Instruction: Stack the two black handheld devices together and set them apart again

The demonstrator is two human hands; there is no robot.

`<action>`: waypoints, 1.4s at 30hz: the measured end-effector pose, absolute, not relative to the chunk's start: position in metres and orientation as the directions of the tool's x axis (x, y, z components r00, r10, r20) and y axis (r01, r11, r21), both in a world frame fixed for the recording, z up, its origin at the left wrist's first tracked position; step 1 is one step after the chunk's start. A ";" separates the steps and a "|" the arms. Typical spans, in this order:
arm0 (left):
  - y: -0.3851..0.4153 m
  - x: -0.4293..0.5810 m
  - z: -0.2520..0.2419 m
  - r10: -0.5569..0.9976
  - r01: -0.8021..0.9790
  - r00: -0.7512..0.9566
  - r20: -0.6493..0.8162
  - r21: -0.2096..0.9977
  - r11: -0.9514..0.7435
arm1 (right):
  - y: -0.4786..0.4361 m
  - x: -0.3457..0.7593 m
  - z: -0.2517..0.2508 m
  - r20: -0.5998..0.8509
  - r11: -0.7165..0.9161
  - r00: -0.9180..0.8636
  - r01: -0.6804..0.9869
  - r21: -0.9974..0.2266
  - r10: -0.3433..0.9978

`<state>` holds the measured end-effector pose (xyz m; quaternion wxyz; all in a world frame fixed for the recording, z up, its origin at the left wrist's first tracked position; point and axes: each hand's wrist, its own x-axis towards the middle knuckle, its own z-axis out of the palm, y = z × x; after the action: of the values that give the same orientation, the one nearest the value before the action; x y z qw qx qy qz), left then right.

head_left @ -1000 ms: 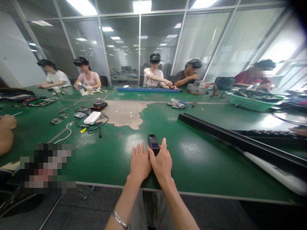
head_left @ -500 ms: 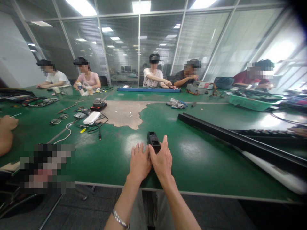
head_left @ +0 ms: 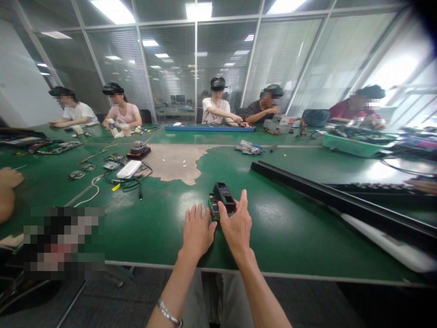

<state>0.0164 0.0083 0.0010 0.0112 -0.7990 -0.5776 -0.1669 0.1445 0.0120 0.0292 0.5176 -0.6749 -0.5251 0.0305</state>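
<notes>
My right hand [head_left: 237, 219] grips a black plastic housing [head_left: 224, 197] with square openings in its top, thumb on the near left side and index finger stretched along the right. Beside and partly under the housing, a small green circuit board [head_left: 214, 207] shows on its left. My left hand [head_left: 198, 232] lies palm down on the table with its fingers stretched out. Its fingertips and thumb come close to the board's near end; whether they touch it I cannot tell. The housing's underside is hidden.
A long black bar [head_left: 327, 198] and a white strip [head_left: 382, 241] lie to the right. On the left are a white plastic case [head_left: 129, 169], cables and glasses [head_left: 82, 171]. Gloves [head_left: 249, 147] and a green basket [head_left: 355, 145] lie farther back. Several people sit around the table.
The black housing has come apart from the circuit board, moving up and right in my right hand, and the board now shows. My left hand has barely moved.
</notes>
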 end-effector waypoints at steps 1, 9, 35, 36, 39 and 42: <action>0.008 0.016 0.001 0.918 0.927 0.277 0.284 0.174 -0.333 | 0.012 0.147 0.029 0.505 0.082 0.451 0.681 -0.728 0.736; 0.008 0.017 0.003 0.918 0.927 0.275 0.287 0.174 -0.332 | 0.011 0.165 0.022 0.515 0.041 0.471 0.708 -0.705 0.716; 0.009 0.017 0.003 0.924 0.929 0.276 0.266 0.174 -0.327 | 0.009 0.186 -0.013 0.460 -0.044 0.420 0.773 -0.633 0.782; 0.009 0.017 0.003 0.924 0.929 0.276 0.265 0.175 -0.327 | 0.009 0.186 -0.015 0.480 -0.028 0.410 0.781 -0.623 0.776; 0.009 0.017 0.003 0.924 0.929 0.276 0.266 0.174 -0.327 | 0.009 0.186 -0.020 0.519 -0.001 0.394 0.797 -0.604 0.759; 0.009 0.017 0.002 0.924 0.929 0.276 0.264 0.173 -0.327 | 0.009 0.185 -0.020 0.509 -0.011 0.401 0.793 -0.609 0.762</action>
<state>0.0166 0.0093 0.0016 0.0075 -0.7988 -0.5800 -0.1597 0.1853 0.0087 -0.0205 0.4421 -0.7107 -0.5470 -0.0179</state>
